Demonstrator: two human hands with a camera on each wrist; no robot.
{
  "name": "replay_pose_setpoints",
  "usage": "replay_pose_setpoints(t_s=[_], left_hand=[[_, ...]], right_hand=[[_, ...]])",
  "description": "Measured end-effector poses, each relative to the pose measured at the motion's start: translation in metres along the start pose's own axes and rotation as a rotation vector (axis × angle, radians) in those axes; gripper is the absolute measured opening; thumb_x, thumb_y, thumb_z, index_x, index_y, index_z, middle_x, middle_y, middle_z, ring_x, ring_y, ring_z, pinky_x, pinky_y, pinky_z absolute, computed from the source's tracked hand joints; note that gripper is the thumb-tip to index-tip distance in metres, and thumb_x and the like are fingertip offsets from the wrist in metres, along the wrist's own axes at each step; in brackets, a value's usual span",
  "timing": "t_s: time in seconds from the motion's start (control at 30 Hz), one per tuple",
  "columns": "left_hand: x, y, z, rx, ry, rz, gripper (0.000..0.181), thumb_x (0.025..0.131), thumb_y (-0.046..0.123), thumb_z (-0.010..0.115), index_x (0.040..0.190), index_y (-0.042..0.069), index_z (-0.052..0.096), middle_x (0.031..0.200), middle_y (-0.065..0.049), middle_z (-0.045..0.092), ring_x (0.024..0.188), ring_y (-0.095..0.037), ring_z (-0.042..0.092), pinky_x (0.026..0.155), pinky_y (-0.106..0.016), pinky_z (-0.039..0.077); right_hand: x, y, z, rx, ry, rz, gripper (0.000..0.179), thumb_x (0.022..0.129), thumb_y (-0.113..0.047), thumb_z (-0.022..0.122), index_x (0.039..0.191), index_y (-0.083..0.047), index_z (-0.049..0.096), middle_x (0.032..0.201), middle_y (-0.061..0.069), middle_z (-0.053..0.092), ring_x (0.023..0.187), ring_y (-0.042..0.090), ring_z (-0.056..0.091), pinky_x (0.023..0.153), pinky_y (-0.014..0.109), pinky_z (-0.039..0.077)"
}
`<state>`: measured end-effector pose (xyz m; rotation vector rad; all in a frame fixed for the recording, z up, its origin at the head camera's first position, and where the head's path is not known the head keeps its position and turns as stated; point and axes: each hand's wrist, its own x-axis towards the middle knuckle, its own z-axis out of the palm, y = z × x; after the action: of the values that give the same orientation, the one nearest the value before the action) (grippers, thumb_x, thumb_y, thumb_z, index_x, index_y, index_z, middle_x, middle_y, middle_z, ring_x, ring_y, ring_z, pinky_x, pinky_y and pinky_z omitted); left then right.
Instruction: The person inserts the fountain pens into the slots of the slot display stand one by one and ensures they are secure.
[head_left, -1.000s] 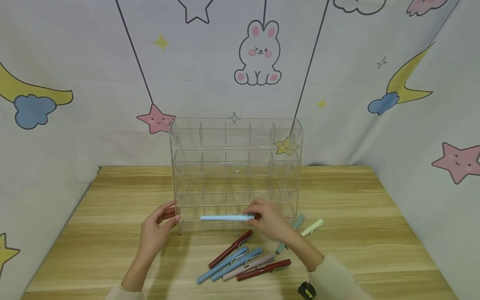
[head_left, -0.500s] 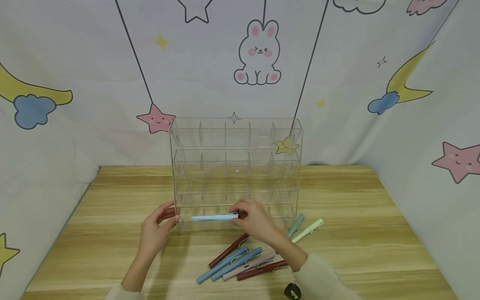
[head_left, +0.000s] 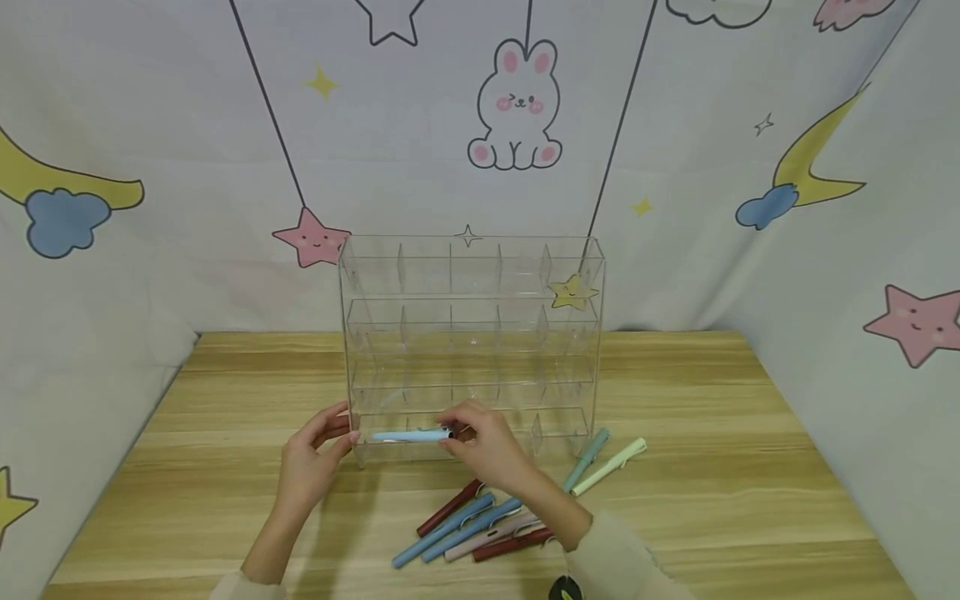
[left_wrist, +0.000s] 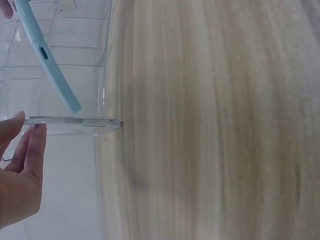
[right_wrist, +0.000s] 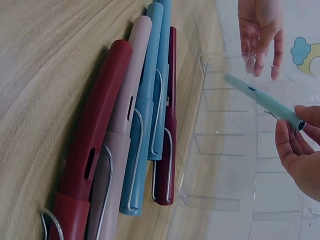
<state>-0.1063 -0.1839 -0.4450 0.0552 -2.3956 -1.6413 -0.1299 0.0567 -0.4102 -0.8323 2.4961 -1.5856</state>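
A clear acrylic organizer [head_left: 471, 387] with rows of compartments stands upright on the table. My left hand [head_left: 315, 454] grips its left side panel low down, thumb in front and fingers behind, as the left wrist view shows. Between thumb and fingers, my right hand [head_left: 491, 446] pinches a light blue pen [head_left: 411, 436] by its cap end. The pen lies level in front of the bottom row, its other end pointing left towards the side panel. In the right wrist view the pen [right_wrist: 260, 95] shows a metal clip; whether it touches the shelf I cannot tell.
Before the organizer lie a dark red pen [head_left: 448, 510], two blue pens [head_left: 442, 532], a pinkish pen [head_left: 491, 537] and another dark red pen [head_left: 512, 546]. Right of my forearm are a green pen [head_left: 587, 460] and a pale yellow-green pen [head_left: 609, 467]. A patterned curtain [head_left: 420, 167] hangs behind.
My right hand has moved left along the bottom row, carrying the light blue pen towards the left side panel. My left hand has stayed on the organizer.
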Motion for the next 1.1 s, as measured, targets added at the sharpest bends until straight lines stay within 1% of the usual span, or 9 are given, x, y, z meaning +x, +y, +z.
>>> replay_pose_setpoints(t_s=[0.17,0.43,0.57,0.73,0.83,0.93,1.1], left_hand=[[0.000,0.001,0.000,0.009,-0.004,-0.001,0.040,0.081,-0.005,0.065,0.120,-0.003,0.055,0.102,-0.020,0.062,0.084,0.002,0.057,0.068,-0.014,0.051],[-0.001,0.002,0.000,0.010,-0.006,0.016,0.040,0.081,-0.005,0.065,0.120,-0.002,0.055,0.102,-0.020,0.062,0.085,-0.001,0.058,0.069,-0.013,0.051],[-0.001,0.002,0.000,0.000,-0.008,0.023,0.040,0.081,-0.006,0.064,0.119,-0.002,0.056,0.101,-0.020,0.063,0.084,0.000,0.057,0.068,-0.015,0.052],[-0.001,0.002,0.000,-0.002,-0.014,0.019,0.041,0.080,-0.008,0.064,0.120,-0.002,0.056,0.102,-0.020,0.062,0.085,-0.001,0.057,0.068,-0.015,0.052],[0.000,0.002,0.000,-0.005,-0.015,0.015,0.041,0.081,-0.007,0.064,0.120,-0.002,0.055,0.102,-0.020,0.062,0.086,-0.002,0.058,0.068,-0.015,0.052],[0.000,0.002,0.000,-0.005,-0.017,0.013,0.040,0.081,-0.006,0.064,0.120,-0.001,0.056,0.103,-0.020,0.062,0.086,-0.002,0.058,0.068,-0.015,0.052],[0.000,0.001,0.000,-0.003,-0.015,0.022,0.040,0.081,-0.006,0.064,0.120,-0.002,0.055,0.102,-0.020,0.062,0.086,0.000,0.057,0.069,-0.015,0.052]], right_hand=[[0.002,0.001,0.006,0.015,0.007,-0.015,0.022,0.081,0.003,0.065,0.103,0.003,0.064,0.096,0.016,0.060,0.081,0.023,0.058,0.068,0.021,0.052],[0.006,0.003,0.013,0.003,0.009,-0.032,0.022,0.081,0.003,0.065,0.103,0.003,0.064,0.097,0.015,0.061,0.082,0.022,0.058,0.069,0.018,0.051],[0.007,0.003,0.015,-0.001,-0.003,-0.031,0.021,0.082,0.005,0.064,0.103,0.003,0.064,0.097,0.015,0.061,0.082,0.021,0.058,0.070,0.019,0.051],[0.007,0.003,0.014,0.020,0.010,-0.032,0.022,0.081,0.003,0.065,0.103,0.003,0.063,0.097,0.015,0.061,0.081,0.022,0.059,0.069,0.021,0.052],[0.006,0.006,0.013,0.027,0.024,-0.021,0.022,0.081,-0.001,0.067,0.103,0.001,0.064,0.097,0.013,0.061,0.079,0.019,0.058,0.067,0.022,0.052],[0.004,0.008,0.010,0.005,0.047,0.004,0.021,0.082,-0.008,0.068,0.102,-0.001,0.064,0.093,0.009,0.061,0.076,0.014,0.056,0.065,0.021,0.051],[0.001,0.009,0.007,-0.033,0.061,0.054,0.017,0.086,-0.020,0.066,0.093,-0.004,0.065,0.082,-0.001,0.058,0.070,0.010,0.053,0.057,0.021,0.048]])
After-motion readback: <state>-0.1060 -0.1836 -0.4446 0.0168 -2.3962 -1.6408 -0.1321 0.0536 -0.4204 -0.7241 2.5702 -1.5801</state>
